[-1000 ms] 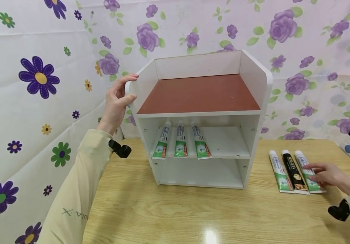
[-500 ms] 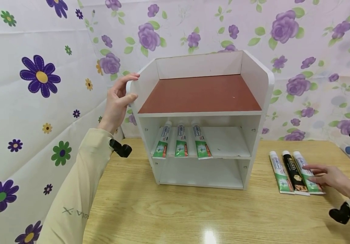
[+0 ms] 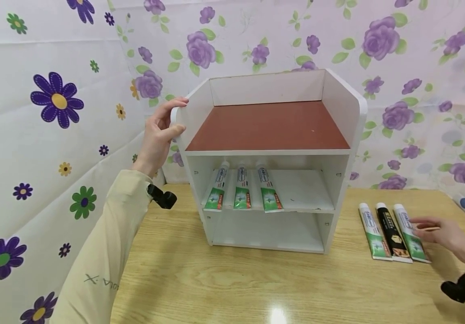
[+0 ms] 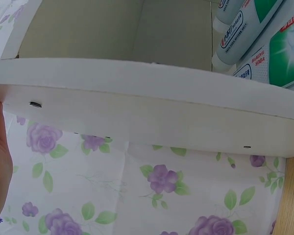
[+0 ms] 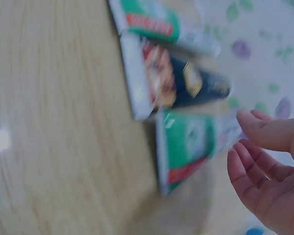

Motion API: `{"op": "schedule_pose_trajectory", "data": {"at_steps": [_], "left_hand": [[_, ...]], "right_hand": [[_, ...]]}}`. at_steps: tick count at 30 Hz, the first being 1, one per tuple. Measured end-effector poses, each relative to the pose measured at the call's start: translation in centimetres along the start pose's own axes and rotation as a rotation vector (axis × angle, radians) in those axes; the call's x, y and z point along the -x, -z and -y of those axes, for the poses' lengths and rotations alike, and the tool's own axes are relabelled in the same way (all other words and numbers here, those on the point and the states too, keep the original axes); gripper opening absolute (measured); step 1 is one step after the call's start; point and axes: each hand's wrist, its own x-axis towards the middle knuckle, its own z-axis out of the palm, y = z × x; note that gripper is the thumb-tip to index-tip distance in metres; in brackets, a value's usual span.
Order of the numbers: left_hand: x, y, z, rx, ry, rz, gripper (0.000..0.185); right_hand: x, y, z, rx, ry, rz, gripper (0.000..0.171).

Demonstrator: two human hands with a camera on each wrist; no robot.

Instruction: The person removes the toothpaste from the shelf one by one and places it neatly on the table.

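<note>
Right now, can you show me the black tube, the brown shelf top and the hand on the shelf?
black tube point(image 3: 390, 234), head view, middle of its body.
brown shelf top point(image 3: 268, 128), head view, bare middle.
left hand point(image 3: 158, 135), head view, back of the hand.

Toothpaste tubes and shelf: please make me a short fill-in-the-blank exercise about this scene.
1. The left hand grips the white shelf's ____ side wall.
2. On the middle board lie ____ tubes.
3. On the table, the middle tube of three is ____ in colour.
4. The right hand is beside these tubes and holds ____.

Missing words: left; three; black; nothing
</note>
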Motion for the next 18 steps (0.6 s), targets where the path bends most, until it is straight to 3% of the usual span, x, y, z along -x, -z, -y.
{"op": "schedule_pose_trajectory", "data": {"at_steps": [3, 8, 18], "left_hand": [[-0.1, 0.0, 0.2, 0.012, -0.009, 0.003, 0.044], [0.0, 0.1, 0.1, 0.021, -0.013, -0.006, 0.045], [0.0, 0.1, 0.1, -0.003, -0.025, 0.018, 0.044]], "right_hand": [[0.2, -0.1, 2.4, 0.018, 0.048, -0.022, 0.049], [0.4, -0.5, 7.1, 0.020, 0.155, 0.041, 0.045], [0.1, -1.5, 12.0, -0.086, 0.339, 0.450, 0.036]]}}
